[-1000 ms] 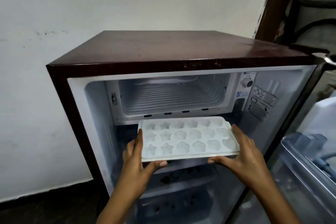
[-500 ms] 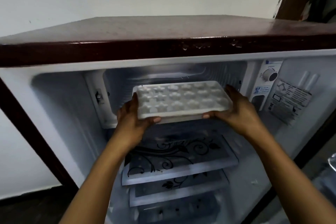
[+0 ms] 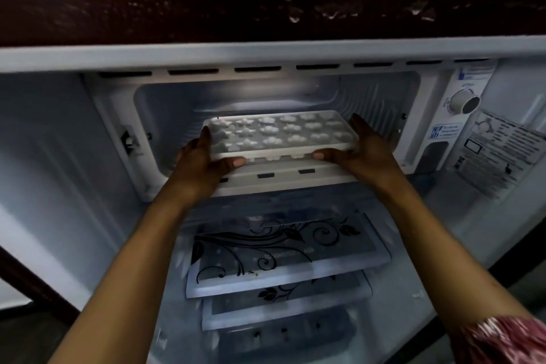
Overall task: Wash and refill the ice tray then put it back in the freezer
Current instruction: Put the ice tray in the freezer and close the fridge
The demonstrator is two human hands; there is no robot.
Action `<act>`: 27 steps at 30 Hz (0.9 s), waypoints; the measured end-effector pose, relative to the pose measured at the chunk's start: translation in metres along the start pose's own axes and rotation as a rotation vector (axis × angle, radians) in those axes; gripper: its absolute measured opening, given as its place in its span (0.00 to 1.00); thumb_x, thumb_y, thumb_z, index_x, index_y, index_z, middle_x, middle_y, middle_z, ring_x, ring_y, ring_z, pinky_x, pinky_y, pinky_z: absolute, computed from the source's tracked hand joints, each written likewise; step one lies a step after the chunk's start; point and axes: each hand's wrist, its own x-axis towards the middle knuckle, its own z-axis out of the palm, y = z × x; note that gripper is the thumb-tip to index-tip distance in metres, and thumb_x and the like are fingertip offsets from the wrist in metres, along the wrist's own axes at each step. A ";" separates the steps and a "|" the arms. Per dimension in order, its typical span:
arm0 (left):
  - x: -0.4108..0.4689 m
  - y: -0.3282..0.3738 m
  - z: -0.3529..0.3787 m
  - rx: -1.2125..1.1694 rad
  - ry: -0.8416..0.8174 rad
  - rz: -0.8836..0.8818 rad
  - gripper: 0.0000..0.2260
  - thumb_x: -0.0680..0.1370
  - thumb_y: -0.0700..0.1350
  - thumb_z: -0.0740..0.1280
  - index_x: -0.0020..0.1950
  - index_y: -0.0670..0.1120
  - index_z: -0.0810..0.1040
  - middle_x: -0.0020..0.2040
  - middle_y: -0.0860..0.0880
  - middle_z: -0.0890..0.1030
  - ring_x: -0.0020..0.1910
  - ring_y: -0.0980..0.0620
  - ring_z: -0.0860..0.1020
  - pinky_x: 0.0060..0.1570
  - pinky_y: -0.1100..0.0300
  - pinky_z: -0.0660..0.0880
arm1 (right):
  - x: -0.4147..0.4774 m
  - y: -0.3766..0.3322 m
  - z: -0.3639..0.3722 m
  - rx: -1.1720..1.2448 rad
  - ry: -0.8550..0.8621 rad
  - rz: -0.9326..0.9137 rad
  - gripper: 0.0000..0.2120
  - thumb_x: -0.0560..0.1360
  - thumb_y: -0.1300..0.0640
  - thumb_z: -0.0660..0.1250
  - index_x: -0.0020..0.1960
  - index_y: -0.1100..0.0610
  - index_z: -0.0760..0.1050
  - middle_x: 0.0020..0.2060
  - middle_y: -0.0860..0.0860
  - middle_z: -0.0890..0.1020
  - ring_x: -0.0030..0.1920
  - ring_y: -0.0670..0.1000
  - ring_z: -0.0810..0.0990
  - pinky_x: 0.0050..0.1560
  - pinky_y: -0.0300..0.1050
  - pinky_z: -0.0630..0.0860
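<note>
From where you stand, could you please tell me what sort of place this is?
Likely a home kitchen: a small open fridge with a freezer compartment, floral glass shelves below, and a white ice tray held at its mouth.

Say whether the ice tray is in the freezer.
Partly: ice tray spans the freezer opening, left hand and right hand gripping its ends.

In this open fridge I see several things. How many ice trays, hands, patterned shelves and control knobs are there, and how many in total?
Ice tray: 1
Hands: 2 (left hand, right hand)
Patterned shelves: 2 (upper shelf, lower shelf)
Control knob: 1
Total: 6
</note>
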 end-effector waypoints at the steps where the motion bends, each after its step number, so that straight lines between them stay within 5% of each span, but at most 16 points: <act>1: 0.001 0.000 -0.001 0.013 0.008 0.009 0.33 0.74 0.47 0.69 0.74 0.47 0.59 0.71 0.48 0.67 0.71 0.49 0.65 0.68 0.61 0.60 | 0.000 0.000 0.001 0.020 0.001 0.000 0.35 0.66 0.57 0.76 0.69 0.58 0.63 0.46 0.36 0.70 0.54 0.41 0.69 0.39 0.16 0.63; 9: 0.006 -0.008 0.003 0.023 0.016 0.028 0.33 0.74 0.49 0.69 0.75 0.47 0.58 0.71 0.48 0.67 0.71 0.49 0.64 0.71 0.52 0.59 | 0.009 0.009 0.000 -0.027 -0.065 0.020 0.38 0.66 0.52 0.75 0.71 0.56 0.62 0.63 0.46 0.71 0.64 0.45 0.68 0.47 0.24 0.64; 11: 0.008 -0.009 0.002 0.053 -0.013 0.009 0.38 0.71 0.56 0.70 0.75 0.48 0.57 0.72 0.48 0.66 0.73 0.48 0.61 0.72 0.51 0.57 | 0.009 0.008 -0.001 -0.027 -0.072 0.033 0.40 0.67 0.52 0.75 0.73 0.57 0.59 0.66 0.47 0.69 0.64 0.43 0.66 0.51 0.25 0.60; 19: 0.012 -0.016 0.001 0.098 -0.073 -0.077 0.51 0.61 0.71 0.65 0.77 0.50 0.51 0.75 0.47 0.60 0.75 0.45 0.56 0.71 0.45 0.59 | 0.006 0.007 -0.003 -0.037 -0.084 0.008 0.36 0.69 0.55 0.73 0.72 0.58 0.61 0.54 0.44 0.66 0.55 0.41 0.64 0.38 0.16 0.60; 21: 0.011 -0.012 0.000 0.067 -0.065 -0.092 0.54 0.59 0.74 0.65 0.77 0.51 0.50 0.76 0.47 0.59 0.75 0.45 0.56 0.71 0.45 0.59 | 0.008 0.009 -0.002 -0.030 -0.081 0.006 0.39 0.69 0.54 0.73 0.73 0.58 0.57 0.58 0.44 0.67 0.59 0.41 0.64 0.43 0.15 0.59; 24: 0.004 -0.004 0.003 0.158 0.006 -0.109 0.41 0.74 0.61 0.63 0.77 0.44 0.46 0.77 0.43 0.50 0.76 0.43 0.49 0.72 0.53 0.49 | 0.005 0.009 0.002 -0.052 -0.063 0.029 0.46 0.69 0.50 0.73 0.76 0.58 0.48 0.74 0.49 0.59 0.72 0.46 0.58 0.54 0.23 0.54; 27: -0.004 0.003 0.005 0.139 0.120 -0.083 0.37 0.77 0.58 0.59 0.76 0.40 0.45 0.77 0.42 0.48 0.76 0.42 0.47 0.72 0.54 0.46 | -0.003 0.007 0.010 -0.100 0.019 -0.020 0.44 0.72 0.48 0.69 0.76 0.58 0.46 0.76 0.52 0.53 0.75 0.50 0.53 0.67 0.33 0.51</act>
